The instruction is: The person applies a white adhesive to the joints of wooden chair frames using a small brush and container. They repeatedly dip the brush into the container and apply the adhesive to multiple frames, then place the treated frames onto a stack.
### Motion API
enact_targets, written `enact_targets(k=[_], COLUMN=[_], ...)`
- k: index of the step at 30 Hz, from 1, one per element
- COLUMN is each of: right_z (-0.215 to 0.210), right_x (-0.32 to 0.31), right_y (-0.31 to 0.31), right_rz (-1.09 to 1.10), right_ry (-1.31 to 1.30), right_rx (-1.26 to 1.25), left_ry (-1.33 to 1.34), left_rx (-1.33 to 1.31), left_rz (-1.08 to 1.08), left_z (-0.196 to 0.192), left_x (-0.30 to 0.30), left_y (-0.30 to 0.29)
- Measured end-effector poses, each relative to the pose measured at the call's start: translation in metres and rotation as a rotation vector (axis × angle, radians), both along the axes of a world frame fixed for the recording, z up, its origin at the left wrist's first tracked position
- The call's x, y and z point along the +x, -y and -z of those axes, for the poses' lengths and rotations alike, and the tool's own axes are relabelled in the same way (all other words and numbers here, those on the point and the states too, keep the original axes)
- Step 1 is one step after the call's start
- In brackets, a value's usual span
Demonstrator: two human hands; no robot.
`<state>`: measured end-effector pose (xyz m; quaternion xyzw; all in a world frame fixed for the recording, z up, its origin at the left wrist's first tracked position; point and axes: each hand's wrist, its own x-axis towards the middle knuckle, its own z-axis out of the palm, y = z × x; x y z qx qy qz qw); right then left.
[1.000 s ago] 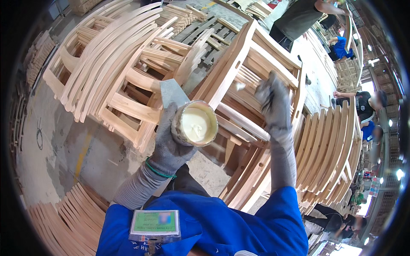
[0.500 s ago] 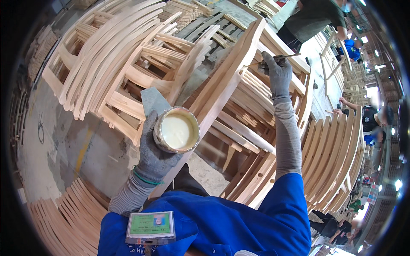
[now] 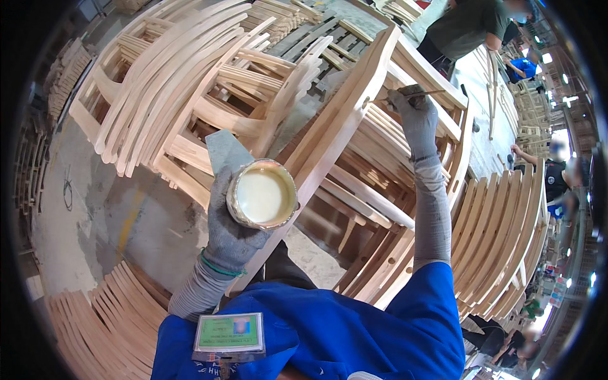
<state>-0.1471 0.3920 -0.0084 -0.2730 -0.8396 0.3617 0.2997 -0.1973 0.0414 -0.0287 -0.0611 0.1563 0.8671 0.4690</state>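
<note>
My left hand (image 3: 231, 244), in a grey glove, is closed around a round tub (image 3: 234, 206) of creamy white liquid (image 3: 263, 195). A flat grey metal blade (image 3: 225, 151) sticks out beyond that hand, beside the tub; its lower end is hidden. My right hand (image 3: 418, 117), also gloved, grips a thin stick (image 3: 432, 93). The stick's inner end lies close to a hole in the long pale wooden rail (image 3: 339, 126); I cannot tell whether it touches. The rail belongs to a wooden frame that slants away in front of me.
Curved wooden frames (image 3: 164, 82) are stacked at the left, and curved slats (image 3: 107, 316) lie lower left. On the right stands another slatted stack (image 3: 500, 234). A person in a dark shirt (image 3: 468, 28) works beyond the frame, by a pale table (image 3: 478, 117). More people are farther right.
My right hand has dropped slightly with the stick, still near the rail's hole. The whole view has shifted a little. Wooden pieces on the far table have moved closer together.
</note>
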Motion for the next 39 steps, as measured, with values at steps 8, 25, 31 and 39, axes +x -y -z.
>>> enact_targets(k=[8,25,31,39], right_z=[-0.004,-0.084,-0.082,-0.045], right_x=[-0.007,0.103,0.126,0.169], right_y=[-0.012,0.175,0.191,0.179], right_rz=[0.007,-0.591,-0.381,-0.025], right_ry=[-0.186,-0.212,-0.397,-0.619], right_rx=[-0.173,-0.303,-0.72,-1.259], left_ry=[-0.678,-0.188,-0.123,-0.049], left_rx=[-0.329,-0.053,0.037,0.044], left_rz=[-0.109,-0.008,0.085,0.334], left_z=[0.004,-0.029,-0.034,-0.02], left_x=[0.008,0.029,0.041,0.066], left_y=[0.006,-0.009,-0.011,-0.037])
